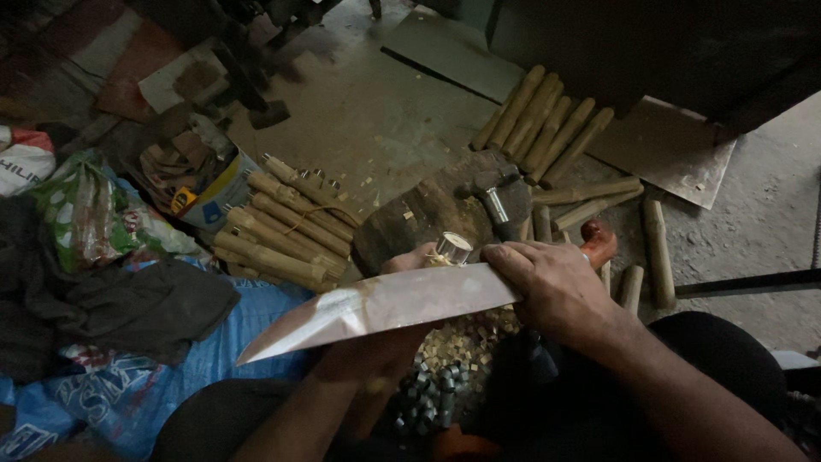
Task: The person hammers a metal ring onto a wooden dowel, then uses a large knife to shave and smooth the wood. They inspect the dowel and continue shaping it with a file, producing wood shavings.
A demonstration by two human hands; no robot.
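While my right hand [556, 287] clamps its handle end, fingers wrapped, the big blade [376, 310] runs roughly 8-to-2 o'clock, tip at 8. My left hand [410, 259] sits mostly hidden behind it, pinching a small metal ring [452, 248] over the wooden block [428, 210].

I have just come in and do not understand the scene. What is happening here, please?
A person sits on the floor and works at a dark block. The right hand grips a large knife near its orange handle. The left hand, mostly hidden behind the blade, holds a small piece with a shiny metal ring. A hammer rests on the block, with wooden handles bundled beside it.
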